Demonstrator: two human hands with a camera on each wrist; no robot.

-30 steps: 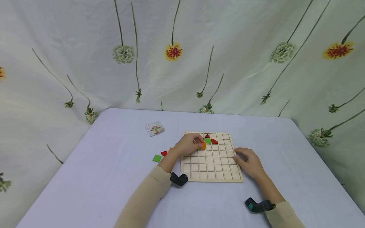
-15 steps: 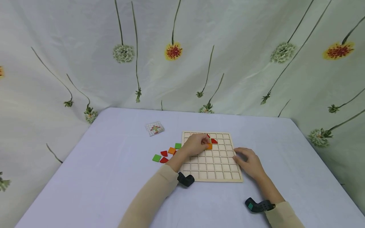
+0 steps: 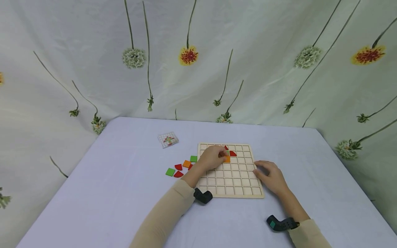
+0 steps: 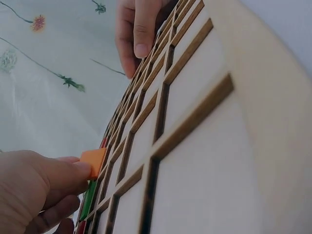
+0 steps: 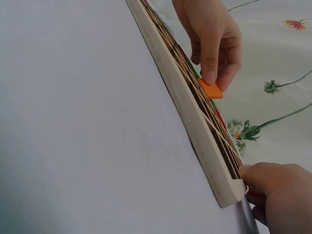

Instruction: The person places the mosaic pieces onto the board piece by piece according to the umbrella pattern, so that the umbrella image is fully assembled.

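Observation:
Over the upper middle of a wooden grid board (image 3: 228, 181), my left hand (image 3: 212, 157) pinches an orange square tile (image 3: 227, 159) between thumb and fingers. In the left wrist view the orange tile (image 4: 92, 162) is tilted above the grid, close to a green tile (image 4: 88, 200) lying in it. A red quarter-round tile (image 3: 233, 153) sits in a cell beside the green one, and a red tile behind is mostly hidden by the fingers. At the board's right edge, my right hand (image 3: 273, 177) touches the rim with thumb and fingertips, its fingers loosely bent.
Left of the board lie loose tiles, among them a green square (image 3: 170, 172), a red quarter-round (image 3: 178, 174) and an orange square (image 3: 186, 164). A card (image 3: 168, 140) printed with a coloured grid pattern lies further back. A flowered cloth (image 3: 263, 86) hangs behind the table.
My left hand has moved slightly right along the board with the orange tile, then nearly stopped over the last half second. The right hand stays at the board's edge.

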